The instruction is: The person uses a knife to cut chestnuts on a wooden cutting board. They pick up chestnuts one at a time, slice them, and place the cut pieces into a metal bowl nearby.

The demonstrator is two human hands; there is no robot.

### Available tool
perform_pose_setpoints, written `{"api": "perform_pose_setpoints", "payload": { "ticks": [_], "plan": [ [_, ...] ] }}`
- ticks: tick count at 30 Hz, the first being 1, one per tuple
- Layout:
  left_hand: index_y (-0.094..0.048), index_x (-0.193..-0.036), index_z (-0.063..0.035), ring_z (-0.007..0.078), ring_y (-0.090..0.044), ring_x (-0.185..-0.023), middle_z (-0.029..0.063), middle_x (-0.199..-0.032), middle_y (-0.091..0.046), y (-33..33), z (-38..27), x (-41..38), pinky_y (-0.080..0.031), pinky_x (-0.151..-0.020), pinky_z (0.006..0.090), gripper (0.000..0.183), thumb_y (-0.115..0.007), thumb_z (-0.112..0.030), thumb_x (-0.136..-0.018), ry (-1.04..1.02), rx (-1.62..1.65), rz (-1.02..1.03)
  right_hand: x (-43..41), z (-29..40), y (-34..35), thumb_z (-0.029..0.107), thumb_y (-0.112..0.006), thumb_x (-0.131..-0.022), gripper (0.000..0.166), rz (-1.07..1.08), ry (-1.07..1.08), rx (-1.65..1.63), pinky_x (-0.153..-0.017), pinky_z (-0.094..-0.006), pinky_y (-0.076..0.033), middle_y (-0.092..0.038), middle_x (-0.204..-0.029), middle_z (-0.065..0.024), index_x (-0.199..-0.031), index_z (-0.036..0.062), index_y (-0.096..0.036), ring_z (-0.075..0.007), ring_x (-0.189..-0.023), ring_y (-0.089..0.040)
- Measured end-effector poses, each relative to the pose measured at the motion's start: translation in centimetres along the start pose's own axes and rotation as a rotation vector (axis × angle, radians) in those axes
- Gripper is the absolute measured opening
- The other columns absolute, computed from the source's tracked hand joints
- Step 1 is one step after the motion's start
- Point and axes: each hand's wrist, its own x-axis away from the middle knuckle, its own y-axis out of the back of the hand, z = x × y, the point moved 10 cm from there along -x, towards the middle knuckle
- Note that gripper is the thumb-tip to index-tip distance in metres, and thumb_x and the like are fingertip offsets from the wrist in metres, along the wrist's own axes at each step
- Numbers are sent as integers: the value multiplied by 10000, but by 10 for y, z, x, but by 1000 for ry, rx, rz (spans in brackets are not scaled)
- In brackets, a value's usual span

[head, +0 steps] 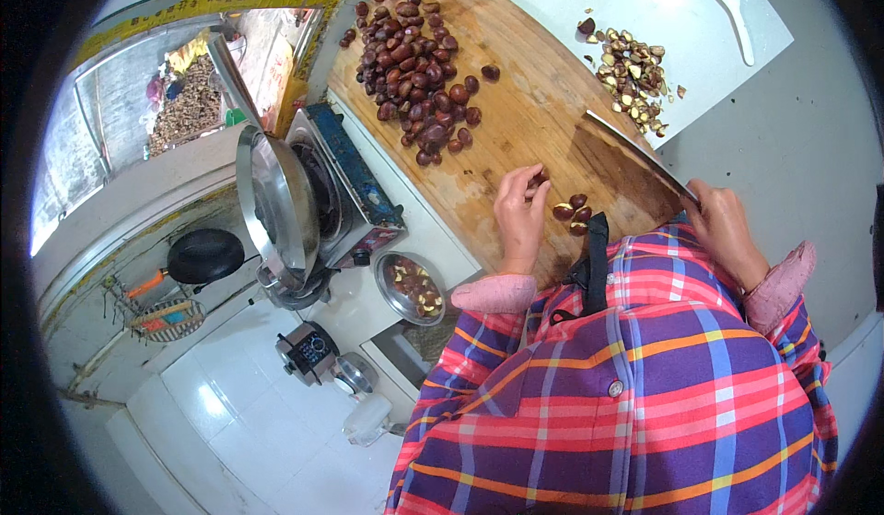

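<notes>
My left hand [519, 214] pinches a brown chestnut [541, 178] just above the wooden cutting board [528, 111]. In my right hand [722, 225] is the handle end of a cleaver [639, 150], its broad blade slanting over the board's right side. Between my hands lie several cut chestnuts [579, 212], with pale flesh showing at the cuts. A large heap of whole chestnuts [411, 66] covers the far left of the board. Off the board's right edge, cut chestnut pieces [632, 73] are piled on the white tabletop [718, 93].
Left of the board stand a gas stove [352, 176] and a large metal wok [276, 204]. A steel bowl [411, 287] holds cut chestnuts. A white spoon [732, 10] lies at the far right. Lower left are an electric cooker [307, 352] and a clear jug [366, 419].
</notes>
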Motion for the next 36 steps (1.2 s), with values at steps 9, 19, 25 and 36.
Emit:
{"api": "perform_pose_setpoints", "payload": {
  "ticks": [9,19,25,36],
  "plan": [
    [-650,-1029,-23,311,-616,-864,134,-930,-615,-85,-55,-10,-510,-734,399,291,-794,-155,-813,-172,-128,141,14,-8,3,113,-640,-884,123,-47,-80,-54,-615,-553,-460,-593,-697,-260,-874,7,-579,-480,-697,-596],
    [-677,-1035,-12,333,-627,-905,163,-994,-635,-74,-82,0,-529,-773,400,237,-731,-56,-809,-385,-110,105,16,5,13,55,-623,-845,114,2,-78,0,-612,-539,-479,-618,-730,-247,-897,-2,-540,-461,-698,-616],
    [-725,-1001,-32,359,-648,-939,151,-1000,-668,-78,-83,11,-542,-796,415,239,-670,9,-772,-508,-232,112,16,40,23,35,-607,-790,134,143,29,243,-623,-513,-515,-648,-759,-214,-893,4,-528,-420,-697,-655],
    [-682,-1091,8,410,-606,-1024,198,-1071,-629,-83,-84,12,-528,-883,439,329,-572,6,-781,-489,-190,189,24,45,26,14,-579,-812,110,154,-43,200,-606,-527,-513,-631,-730,-235,-905,-12,-526,-435,-666,-646]
  ]
}}
